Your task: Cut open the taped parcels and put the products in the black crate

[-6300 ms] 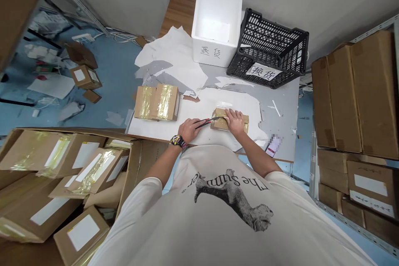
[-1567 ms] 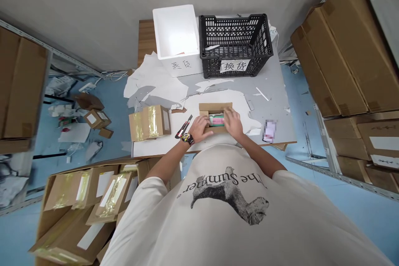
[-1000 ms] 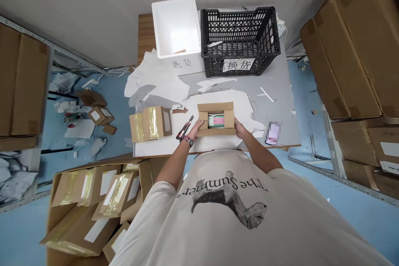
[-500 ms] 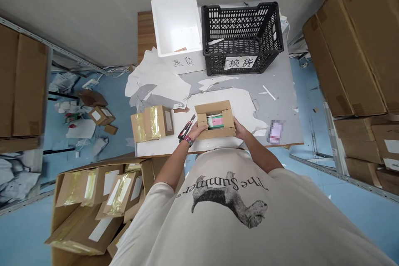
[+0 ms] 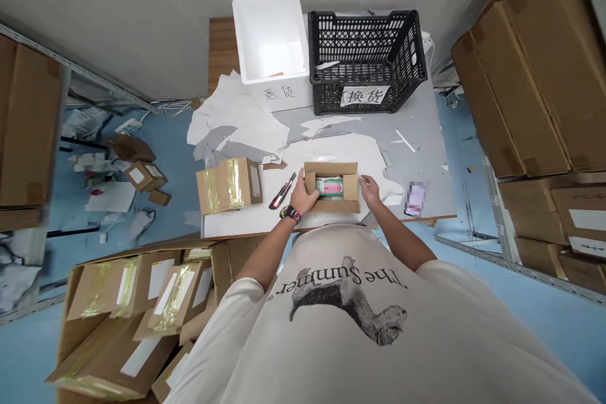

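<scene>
A small open cardboard box (image 5: pixel 331 206) sits in front of me at the table's near edge, its flaps raised. Inside it lies a pink and green package (image 5: pixel 332 187), with what looks like clear wrapping around it. My left hand (image 5: pixel 303 196) grips the box's left end, thumb over the rim and fingers along the outer side. Just off the right end is my right hand (image 5: pixel 369 190), holding nothing, its fingers loosely bent and apart from the cardboard. A red and black utility knife (image 5: pixel 283 191) rests on the table left of my left hand.
Taped cartons (image 5: pixel 230 185) stand at the table's left. Behind are a white foam box (image 5: pixel 284 95) and a black plastic crate (image 5: pixel 326 98). A blurred-out phone-like item (image 5: pixel 416 199) lies right. A large carton (image 5: pixel 220 265) full of parcels stands lower left.
The box has shifted slightly right and turned a little, its far flap now more upright. My right hand has come away from its right end; my left hand keeps its grip.
</scene>
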Action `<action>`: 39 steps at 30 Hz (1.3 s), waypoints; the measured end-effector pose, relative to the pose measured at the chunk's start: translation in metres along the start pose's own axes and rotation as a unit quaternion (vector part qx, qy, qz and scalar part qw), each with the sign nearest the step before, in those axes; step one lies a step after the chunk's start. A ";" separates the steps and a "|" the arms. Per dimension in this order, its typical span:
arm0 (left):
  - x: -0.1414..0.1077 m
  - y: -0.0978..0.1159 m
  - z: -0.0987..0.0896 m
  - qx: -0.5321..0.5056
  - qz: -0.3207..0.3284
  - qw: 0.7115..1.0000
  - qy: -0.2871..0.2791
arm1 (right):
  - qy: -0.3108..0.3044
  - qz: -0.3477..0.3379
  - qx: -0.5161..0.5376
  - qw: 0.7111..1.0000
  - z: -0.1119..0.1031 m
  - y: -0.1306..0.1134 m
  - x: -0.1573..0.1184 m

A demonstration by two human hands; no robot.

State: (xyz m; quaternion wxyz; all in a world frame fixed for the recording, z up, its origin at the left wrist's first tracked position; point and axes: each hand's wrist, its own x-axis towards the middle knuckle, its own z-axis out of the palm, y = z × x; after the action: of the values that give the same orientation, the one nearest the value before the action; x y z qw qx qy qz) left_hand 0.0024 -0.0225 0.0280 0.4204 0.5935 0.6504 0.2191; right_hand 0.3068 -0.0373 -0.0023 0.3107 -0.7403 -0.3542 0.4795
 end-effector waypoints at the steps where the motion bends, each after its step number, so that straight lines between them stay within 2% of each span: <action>1: -0.001 -0.001 -0.004 -0.015 0.004 1.000 0.000 | 0.027 -0.022 -0.031 0.999 -0.002 -0.002 -0.003; 3: -0.003 -0.006 -0.014 -0.042 0.004 0.999 0.015 | 0.056 -0.089 -0.107 0.989 0.001 -0.009 -0.012; 6: -0.007 -0.015 -0.030 -0.036 0.007 0.997 0.067 | 0.038 -0.190 -0.227 0.954 0.017 -0.020 -0.027; 9: -0.010 -0.021 -0.044 0.054 0.067 0.993 0.079 | 0.032 -0.194 -0.294 0.935 0.032 -0.028 -0.036; 11: -0.009 -0.019 -0.050 0.121 0.129 0.984 0.038 | 0.027 -0.193 -0.288 0.937 0.032 -0.030 -0.039; 13: -0.005 -0.014 -0.054 0.161 0.168 0.973 0.000 | 0.019 -0.198 -0.245 0.949 0.022 -0.029 -0.040; 15: 0.000 -0.008 -0.054 0.181 0.180 0.967 -0.005 | 0.025 -0.193 -0.197 0.961 0.007 -0.026 -0.040; 17: 0.005 -0.006 -0.053 0.191 0.193 0.962 -0.011 | 0.047 -0.201 -0.183 0.961 -0.008 -0.023 -0.040; 19: 0.009 -0.008 -0.051 0.190 0.220 0.956 -0.043 | 0.071 -0.232 -0.219 0.945 -0.019 -0.021 -0.040; 21: 0.012 -0.013 -0.049 0.188 0.245 0.948 -0.072 | 0.066 -0.265 -0.287 0.918 -0.023 -0.020 -0.040; 24: 0.015 -0.021 -0.047 0.228 0.256 0.934 -0.100 | -0.011 -0.281 -0.387 0.878 -0.023 -0.022 -0.036; 26: 0.018 -0.024 -0.047 0.280 0.250 0.919 -0.121 | -0.063 -0.261 -0.448 0.853 -0.023 -0.025 -0.033; 29: 0.022 -0.022 -0.050 0.348 0.241 0.896 -0.133 | -0.101 -0.232 -0.526 0.812 -0.023 -0.029 -0.027; 32: 0.024 -0.016 -0.054 0.372 0.263 0.882 -0.122 | -0.140 -0.241 -0.558 0.782 -0.019 -0.032 -0.021; 35: 0.025 -0.005 -0.054 0.363 0.317 0.866 -0.131 | -0.158 -0.235 -0.562 0.777 -0.011 -0.032 -0.015; 37: 0.027 0.005 -0.046 0.359 0.344 0.849 -0.178 | -0.147 -0.227 -0.558 0.785 -0.005 -0.030 -0.012; 39: 0.032 0.017 -0.032 0.369 0.339 0.832 -0.237 | -0.134 -0.222 -0.547 0.796 0.000 -0.027 -0.010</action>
State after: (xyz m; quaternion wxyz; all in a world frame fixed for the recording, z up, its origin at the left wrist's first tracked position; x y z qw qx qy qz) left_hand -0.0113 0.0186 0.0498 0.2109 0.9215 0.3213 -0.0562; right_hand 0.2977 -0.0305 0.0243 -0.0991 -0.6163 -0.7503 0.2179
